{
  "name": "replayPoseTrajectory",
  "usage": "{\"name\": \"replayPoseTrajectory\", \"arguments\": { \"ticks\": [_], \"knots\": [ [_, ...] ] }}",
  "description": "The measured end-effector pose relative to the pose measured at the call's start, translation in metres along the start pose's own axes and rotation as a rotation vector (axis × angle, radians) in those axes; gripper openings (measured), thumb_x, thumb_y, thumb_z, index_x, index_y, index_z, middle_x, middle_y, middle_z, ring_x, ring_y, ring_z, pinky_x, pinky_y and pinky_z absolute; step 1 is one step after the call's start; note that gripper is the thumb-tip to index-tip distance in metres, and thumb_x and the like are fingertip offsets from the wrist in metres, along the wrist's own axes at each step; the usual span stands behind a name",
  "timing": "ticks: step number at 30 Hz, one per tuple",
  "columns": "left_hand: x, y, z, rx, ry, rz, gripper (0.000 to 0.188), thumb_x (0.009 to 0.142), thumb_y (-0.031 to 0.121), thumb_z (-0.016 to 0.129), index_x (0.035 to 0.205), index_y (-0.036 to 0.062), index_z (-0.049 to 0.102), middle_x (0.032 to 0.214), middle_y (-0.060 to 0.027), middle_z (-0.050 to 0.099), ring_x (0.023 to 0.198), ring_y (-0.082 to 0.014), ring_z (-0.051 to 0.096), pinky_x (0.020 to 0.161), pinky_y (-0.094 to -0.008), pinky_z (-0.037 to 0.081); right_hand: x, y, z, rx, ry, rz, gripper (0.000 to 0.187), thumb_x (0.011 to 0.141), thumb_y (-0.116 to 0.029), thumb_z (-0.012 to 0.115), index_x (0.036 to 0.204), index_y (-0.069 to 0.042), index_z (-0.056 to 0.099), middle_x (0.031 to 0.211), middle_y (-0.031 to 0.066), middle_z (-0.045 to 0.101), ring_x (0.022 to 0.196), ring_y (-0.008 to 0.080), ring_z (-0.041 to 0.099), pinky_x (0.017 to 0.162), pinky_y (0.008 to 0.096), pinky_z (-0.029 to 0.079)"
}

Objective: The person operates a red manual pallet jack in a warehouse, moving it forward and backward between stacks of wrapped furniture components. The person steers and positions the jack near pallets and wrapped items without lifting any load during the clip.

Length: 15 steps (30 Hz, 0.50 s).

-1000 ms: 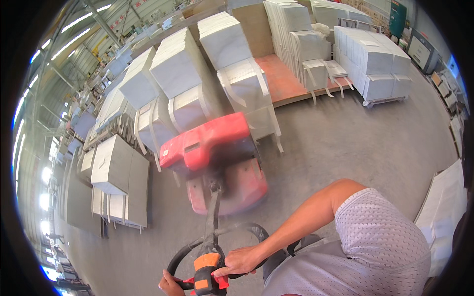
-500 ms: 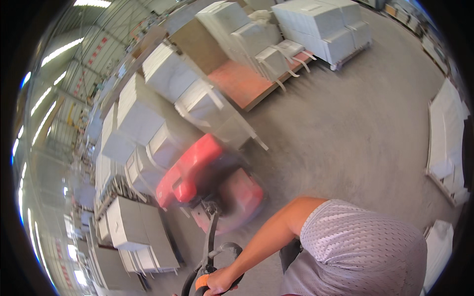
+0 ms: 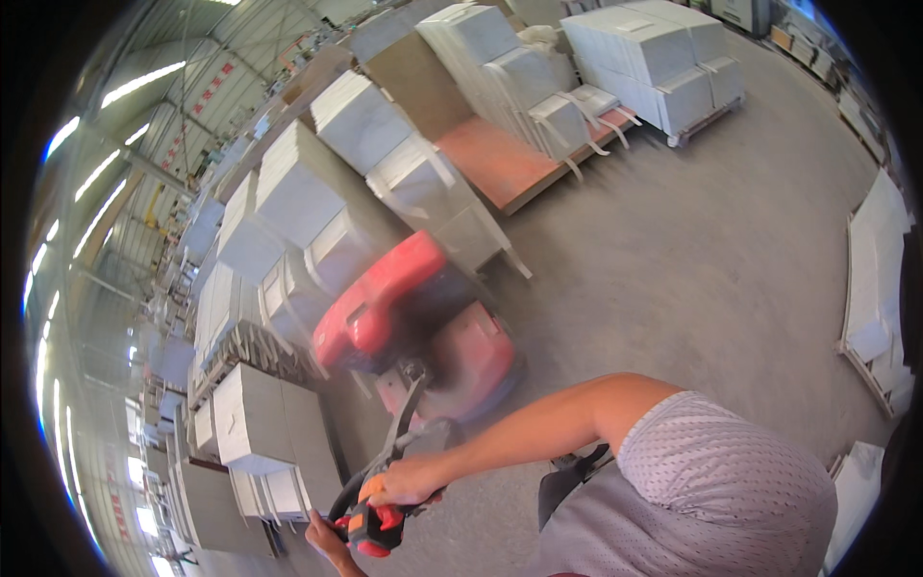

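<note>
A red powered pallet truck (image 3: 380,298) stands in front of me, its steering arm (image 3: 408,409) reaching back toward my body. On the black control handle (image 3: 351,492), with its orange and red buttons, my right hand (image 3: 409,479) is closed around the grip beside the orange part. Lower down, my left hand (image 3: 329,540) shows only in part at the other side of the handle loop, its fingers bent around it. The truck's body looks slightly blurred.
Strapped stacks of pale slabs or boxes (image 3: 298,188) rise just beyond the truck. A low orange-topped platform (image 3: 505,163) and a white block stack (image 3: 663,67) stand farther right. White sheets (image 3: 875,279) lie on a pallet at the right edge. Grey concrete floor (image 3: 654,260) stretches between.
The handle and my right hand have moved up and left in view, bringing the button head into sight. More of my left hand now shows. The surrounding stacks have shifted slightly rightward.
</note>
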State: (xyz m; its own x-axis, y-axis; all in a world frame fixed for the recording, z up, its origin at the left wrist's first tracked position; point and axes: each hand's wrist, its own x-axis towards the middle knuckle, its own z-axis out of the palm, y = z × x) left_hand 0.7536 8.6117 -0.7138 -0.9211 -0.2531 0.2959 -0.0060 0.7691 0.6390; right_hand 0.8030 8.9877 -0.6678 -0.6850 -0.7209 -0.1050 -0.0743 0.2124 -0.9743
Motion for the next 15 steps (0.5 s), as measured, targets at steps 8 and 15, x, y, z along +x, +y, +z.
{"name": "replayPoseTrajectory", "arguments": {
  "ticks": [8,15],
  "knots": [
    [0.045,-0.006,0.063,-0.021,-0.023,0.189,0.065,0.102,0.039,0.048,0.056,-0.0044,0.061,0.045,-0.0111,0.052,0.043,-0.0213,0.050,0.052,-0.0415,0.041,0.046,0.028,-0.032,-0.342,0.172,0.263,0.048,0.097,-0.061,0.035,0.114,-0.025,0.063,0.070,0.0120,0.065,0.057,0.0257,0.065,0.055,0.0387,0.053],
    [0.109,-0.002,0.127,0.107,-0.018,0.190,0.062,0.100,0.042,0.049,0.064,-0.0054,0.065,0.053,-0.0168,0.057,0.050,-0.0309,0.055,0.056,-0.0470,0.042,0.084,0.058,-0.067,-0.618,0.488,0.245,0.078,0.095,-0.071,0.035,0.072,-0.006,0.072,0.075,0.0140,0.069,0.078,0.0343,0.067,0.069,0.0472,0.051]
  ]
}}
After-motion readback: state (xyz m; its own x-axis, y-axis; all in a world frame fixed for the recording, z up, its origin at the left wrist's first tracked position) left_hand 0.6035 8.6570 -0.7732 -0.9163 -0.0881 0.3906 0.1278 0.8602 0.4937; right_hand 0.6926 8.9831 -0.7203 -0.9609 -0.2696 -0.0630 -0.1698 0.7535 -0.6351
